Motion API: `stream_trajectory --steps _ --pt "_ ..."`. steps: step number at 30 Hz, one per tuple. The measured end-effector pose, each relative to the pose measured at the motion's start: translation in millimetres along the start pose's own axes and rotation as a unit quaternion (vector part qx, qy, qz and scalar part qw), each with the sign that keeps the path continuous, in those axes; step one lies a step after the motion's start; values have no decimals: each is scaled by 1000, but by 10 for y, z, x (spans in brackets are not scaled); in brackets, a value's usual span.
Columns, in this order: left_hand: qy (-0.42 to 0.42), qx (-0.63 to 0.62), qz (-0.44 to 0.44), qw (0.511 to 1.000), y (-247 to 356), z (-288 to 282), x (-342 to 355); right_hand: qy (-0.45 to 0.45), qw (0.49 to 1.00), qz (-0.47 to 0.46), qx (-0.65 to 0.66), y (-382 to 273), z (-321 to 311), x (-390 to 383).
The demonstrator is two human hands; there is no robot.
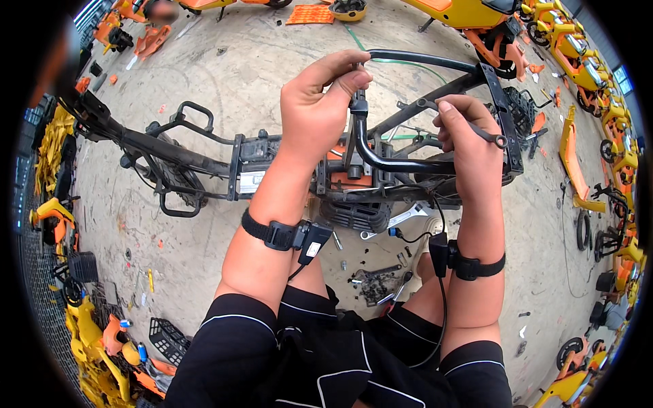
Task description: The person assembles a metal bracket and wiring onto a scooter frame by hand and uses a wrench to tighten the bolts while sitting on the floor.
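Observation:
Before me a stripped black scooter frame [183, 160] stretches from left to right, with a bent black tube [401, 165] at its raised middle. My left hand [320, 109] is closed in a pinch above a short upright post on that tube. Whatever small piece sits between thumb and forefinger is mostly hidden by the fingers. A dark wrench [486, 134] lies slanted across my right hand [469, 139], fingers curled around its shank, ring end out to the right. The wrench's other end points left, apart from the tube. Both wrists wear black straps with small devices.
Loose tools and small hardware [381, 285] lie on the concrete floor close to my legs, with a large silver wrench [408, 215] under the frame. Yellow and orange scooters [578, 58] line the right side. Yellow body panels [88, 340] are piled at left.

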State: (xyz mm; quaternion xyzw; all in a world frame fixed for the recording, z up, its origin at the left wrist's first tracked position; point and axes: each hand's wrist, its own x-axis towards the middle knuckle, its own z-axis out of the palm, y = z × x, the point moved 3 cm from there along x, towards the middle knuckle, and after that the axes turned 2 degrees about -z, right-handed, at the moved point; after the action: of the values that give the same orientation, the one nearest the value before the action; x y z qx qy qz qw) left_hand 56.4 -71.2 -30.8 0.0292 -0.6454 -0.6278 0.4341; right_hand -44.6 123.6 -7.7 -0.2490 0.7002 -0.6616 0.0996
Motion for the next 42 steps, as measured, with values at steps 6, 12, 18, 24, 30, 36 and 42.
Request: stream_trajectory --steps 6,12,18,24,30,36,42 --pt "-22 -29 -10 999 16 2 15 3 1000 -2 1 0 -2 -11" --pt "-101 -89 -30 990 -65 -95 99 -5 1000 8 18 -3 -31 -8" --pt "-95 -90 -34 991 -59 -27 52 -4 998 23 54 3 -41 6" --pt "-37 59 72 995 -71 -23 38 -15 998 21 51 13 -54 19" --pt "-15 57 36 998 -28 -34 17 -17 998 23 55 23 -47 21" --pt "12 -1 -25 1000 -45 -56 8 -19 998 16 50 23 -45 16" --pt "14 56 -5 998 -20 -43 -1 -18 999 16 32 16 -46 13"
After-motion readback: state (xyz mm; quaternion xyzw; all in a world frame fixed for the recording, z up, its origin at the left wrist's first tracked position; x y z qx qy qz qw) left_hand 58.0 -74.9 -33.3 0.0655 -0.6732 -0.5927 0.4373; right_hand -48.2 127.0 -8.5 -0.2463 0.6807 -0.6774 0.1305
